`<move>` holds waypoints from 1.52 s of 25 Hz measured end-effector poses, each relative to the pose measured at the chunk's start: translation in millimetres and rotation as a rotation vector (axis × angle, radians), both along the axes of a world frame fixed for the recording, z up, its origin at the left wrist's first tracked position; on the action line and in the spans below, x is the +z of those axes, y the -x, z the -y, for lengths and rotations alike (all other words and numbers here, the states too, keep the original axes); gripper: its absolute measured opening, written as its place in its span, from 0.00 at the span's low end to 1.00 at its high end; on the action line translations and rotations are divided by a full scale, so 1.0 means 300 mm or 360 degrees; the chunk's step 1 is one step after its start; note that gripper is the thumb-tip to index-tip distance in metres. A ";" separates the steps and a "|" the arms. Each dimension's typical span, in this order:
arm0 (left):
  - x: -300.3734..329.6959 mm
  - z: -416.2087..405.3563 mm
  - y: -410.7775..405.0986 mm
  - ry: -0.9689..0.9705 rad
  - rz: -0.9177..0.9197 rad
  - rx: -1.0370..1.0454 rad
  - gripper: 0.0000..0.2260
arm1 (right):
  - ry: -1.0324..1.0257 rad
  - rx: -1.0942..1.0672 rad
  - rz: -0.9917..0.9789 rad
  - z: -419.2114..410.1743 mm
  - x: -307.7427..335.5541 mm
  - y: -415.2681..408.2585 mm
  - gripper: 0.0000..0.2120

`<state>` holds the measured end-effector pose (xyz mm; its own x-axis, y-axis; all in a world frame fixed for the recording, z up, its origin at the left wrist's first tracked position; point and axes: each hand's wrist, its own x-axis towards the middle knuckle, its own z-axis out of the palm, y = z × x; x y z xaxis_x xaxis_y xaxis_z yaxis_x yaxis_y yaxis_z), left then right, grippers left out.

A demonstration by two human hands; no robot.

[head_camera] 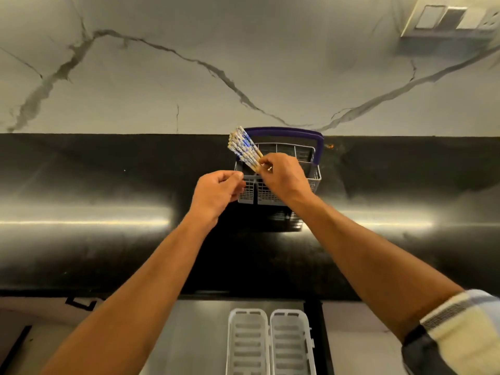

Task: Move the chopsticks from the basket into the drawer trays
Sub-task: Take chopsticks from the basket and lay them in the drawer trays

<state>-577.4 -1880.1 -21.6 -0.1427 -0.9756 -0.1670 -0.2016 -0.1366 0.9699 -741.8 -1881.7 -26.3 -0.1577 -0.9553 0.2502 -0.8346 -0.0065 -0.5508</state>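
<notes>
Now | chopsticks [244, 148] pinched by right hand [281, 175] | above basket [315, 175]

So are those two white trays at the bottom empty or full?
Empty, as far as shown: both white trays show only bare slotted bottoms. The chopsticks are in the right hand.

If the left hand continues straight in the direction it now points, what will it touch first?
Most likely the front-left corner of the cutlery basket, since the left hand reaches up and right with loosely curled fingers just beside it. The chopsticks held by the right hand lie slightly beyond. Depth is unclear from one view.
</notes>
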 end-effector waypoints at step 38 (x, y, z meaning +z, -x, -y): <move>0.208 0.191 0.069 0.0657 0.0291 0.0261 0.09 | 0.0220 -0.0007 0.0219 0.090 0.187 -0.046 0.11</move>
<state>-598.3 -1937.4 40.6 0.0142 -0.9728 0.2310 -0.3821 0.2082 0.9004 -727.9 -1908.5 29.9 -0.2034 -0.9125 0.3548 -0.7517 -0.0866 -0.6538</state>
